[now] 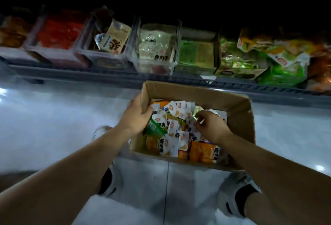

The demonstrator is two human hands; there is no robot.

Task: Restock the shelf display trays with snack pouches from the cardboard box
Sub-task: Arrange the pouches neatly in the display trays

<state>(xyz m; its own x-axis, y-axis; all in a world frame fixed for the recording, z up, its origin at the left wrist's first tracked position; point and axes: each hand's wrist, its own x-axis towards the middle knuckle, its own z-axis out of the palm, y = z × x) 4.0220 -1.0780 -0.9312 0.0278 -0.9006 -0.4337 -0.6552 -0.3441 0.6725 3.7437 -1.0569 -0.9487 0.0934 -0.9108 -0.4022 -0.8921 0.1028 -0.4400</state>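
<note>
Along the shelf (107,76) front edge a row of display trays (107,52) is carried. The cardboard box (240,117) is set on the floor (53,117) below, filled with snack pouches (172,135). Its left wall is gripped by the left hand (138,115). The right hand (211,126) is curled among the pouches; whether one is held cannot be told.

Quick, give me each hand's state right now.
Left hand: grips the left wall of the cardboard box.
Right hand: inside the box, fingers curled, pinching among the snack pouches.
</note>
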